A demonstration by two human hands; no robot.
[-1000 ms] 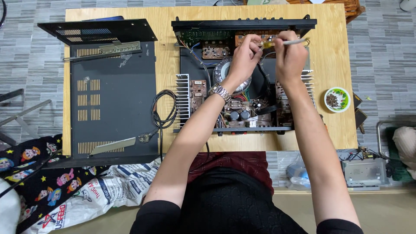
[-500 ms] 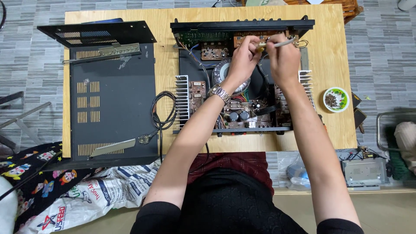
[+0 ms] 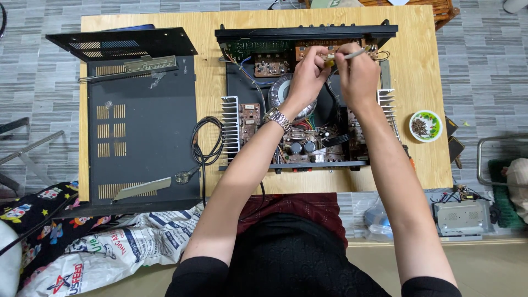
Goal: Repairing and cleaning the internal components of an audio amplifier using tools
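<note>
The open black metal amplifier chassis (image 3: 300, 99) lies on the light wooden tabletop (image 3: 423, 71), its lid taken off. Both hands work at its far edge, at about twelve o'clock of the chassis. The right hand (image 3: 358, 74) pinches a thin silver-tipped tool with a yellow handle (image 3: 347, 55) between thumb and fingers, the tip pointing to two o'clock. The left hand (image 3: 308, 74), with a silver metal wristwatch (image 3: 277, 118), has its fingers curled and pressed together near the same spot by the brown circuit board (image 3: 316, 51); what they hold exactly, I cannot tell.

At nine o'clock from the chassis lies the removed black perforated metal cover (image 3: 140, 126), and between them a coiled black power cable (image 3: 206, 140). At three o'clock stands a small round green-rimmed dish with dark small parts (image 3: 425, 125).

I judge the chassis to be heavy and stiff, because of the round transformer (image 3: 286, 96) and the ribbed aluminium heat sinks (image 3: 230, 129). It is better taken by the outer frame edges, not by the boards or wires, which look fragile. The tool seems light and a little slippery, so a grip near its handle is safer.
</note>
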